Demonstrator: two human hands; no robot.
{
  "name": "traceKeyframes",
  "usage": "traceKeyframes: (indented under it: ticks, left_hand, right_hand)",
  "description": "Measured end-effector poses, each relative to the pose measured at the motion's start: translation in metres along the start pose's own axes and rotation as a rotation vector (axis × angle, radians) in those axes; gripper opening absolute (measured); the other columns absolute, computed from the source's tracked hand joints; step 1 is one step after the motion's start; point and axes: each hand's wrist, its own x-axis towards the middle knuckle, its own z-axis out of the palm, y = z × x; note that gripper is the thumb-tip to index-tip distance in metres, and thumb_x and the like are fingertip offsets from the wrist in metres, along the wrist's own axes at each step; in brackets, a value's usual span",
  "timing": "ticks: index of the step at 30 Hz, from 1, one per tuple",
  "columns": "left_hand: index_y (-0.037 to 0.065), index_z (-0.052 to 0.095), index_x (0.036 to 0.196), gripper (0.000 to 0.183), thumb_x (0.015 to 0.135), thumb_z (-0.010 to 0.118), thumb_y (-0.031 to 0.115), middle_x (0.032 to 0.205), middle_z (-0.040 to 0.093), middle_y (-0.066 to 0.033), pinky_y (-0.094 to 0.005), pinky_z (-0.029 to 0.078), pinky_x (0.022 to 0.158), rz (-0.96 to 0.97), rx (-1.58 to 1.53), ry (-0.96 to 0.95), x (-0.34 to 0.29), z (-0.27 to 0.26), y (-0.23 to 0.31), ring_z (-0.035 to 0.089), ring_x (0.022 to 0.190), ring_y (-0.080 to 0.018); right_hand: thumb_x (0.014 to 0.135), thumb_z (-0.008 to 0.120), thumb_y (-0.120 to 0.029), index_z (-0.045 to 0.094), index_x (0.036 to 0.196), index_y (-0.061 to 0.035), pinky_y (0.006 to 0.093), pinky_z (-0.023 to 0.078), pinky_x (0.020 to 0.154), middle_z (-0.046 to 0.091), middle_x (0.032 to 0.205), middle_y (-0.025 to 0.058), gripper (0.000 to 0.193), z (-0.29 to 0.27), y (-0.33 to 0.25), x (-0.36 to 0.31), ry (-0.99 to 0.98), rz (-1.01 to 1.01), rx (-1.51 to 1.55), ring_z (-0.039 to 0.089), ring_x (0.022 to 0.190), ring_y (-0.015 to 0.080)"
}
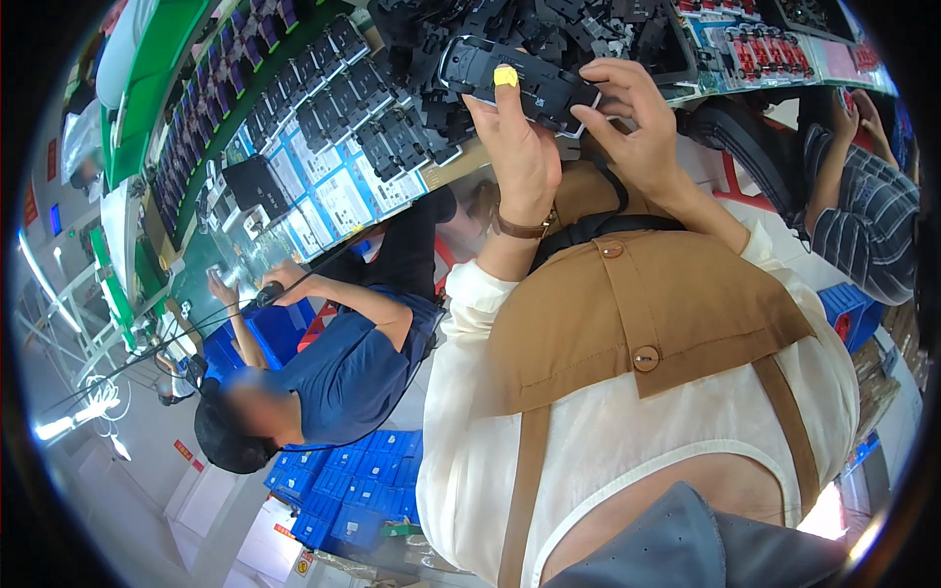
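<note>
A black plastic toy car chassis (549, 86) is held up at the table's near edge, its flat side facing me. My left hand (521, 162) grips its left part, the thumb, wrapped in yellow tape (505, 75), pressing on top. At the right end, my right hand (639, 127) has thumb and fingers curved about the chassis's edge; the exact contact is partly hidden. Just behind lies a heap of loose black plastic parts (608, 34). Left of my hands, similar black chassis pieces (392, 137) stand in rows on the table.
Printed sheets (343, 196) lie along the table edge. At left a co-worker in a blue shirt (343, 343) holds a dark tool (270, 292). Red toy car parts (769, 54) stand at far right, near another person in a checked shirt (863, 230). Blue crates (358, 480) are stacked behind.
</note>
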Motion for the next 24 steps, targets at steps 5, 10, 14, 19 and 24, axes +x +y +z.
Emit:
traceKeyframes:
  ticks: [5,10,14,19,24]
  left_hand:
    - [0.007,0.038,0.114,0.024,0.091,0.042,0.013,0.106,0.053,-0.0099,-0.0321,0.046,0.081,0.020,0.007,-0.001,-0.002,-0.002,0.002,0.053,0.094,-0.0176]
    - [0.007,0.036,0.115,0.026,0.091,0.042,0.013,0.108,0.052,-0.0113,-0.0322,0.047,0.081,0.064,-0.021,-0.026,-0.006,-0.005,0.004,0.053,0.095,-0.0184]
    - [0.007,0.035,0.116,0.028,0.090,0.044,0.012,0.108,0.052,-0.0123,-0.0325,0.046,0.081,0.095,0.038,0.003,-0.008,-0.007,0.006,0.053,0.095,-0.0192]
    - [0.007,0.033,0.117,0.030,0.090,0.044,0.010,0.109,0.051,-0.0125,-0.0319,0.047,0.081,0.094,-0.017,-0.010,-0.006,-0.002,0.005,0.053,0.096,-0.0197]
    - [0.006,0.032,0.118,0.031,0.090,0.044,0.011,0.109,0.051,-0.0130,-0.0321,0.047,0.081,0.111,-0.032,0.000,-0.010,-0.002,0.006,0.052,0.098,-0.0208]
  right_hand:
    - [0.078,0.063,-0.009,0.050,0.110,-0.0026,0.0235,0.052,0.065,0.051,0.105,0.0081,0.035,0.005,-0.008,-0.005,-0.077,0.230,0.260,0.056,0.081,0.0127]
    - [0.087,0.052,-0.013,0.046,0.114,-0.0008,0.0213,0.051,0.062,0.053,0.105,0.0061,0.030,0.005,-0.013,-0.001,-0.175,0.616,0.603,0.055,0.085,0.0096]
    - [0.085,0.055,-0.013,0.050,0.111,-0.0034,0.0204,0.050,0.061,0.055,0.099,0.0048,0.028,0.007,-0.013,0.000,-0.220,0.574,0.550,0.054,0.083,0.0072]
    - [0.085,0.055,-0.012,0.051,0.111,-0.0035,0.0194,0.049,0.058,0.056,0.096,0.0042,0.028,0.009,-0.018,0.002,-0.119,0.663,0.681,0.054,0.080,0.0068]
    - [0.084,0.056,-0.012,0.051,0.111,-0.0035,0.0187,0.048,0.055,0.057,0.096,0.0041,0.029,0.008,-0.012,0.002,-0.164,0.583,0.553,0.055,0.077,0.0066]
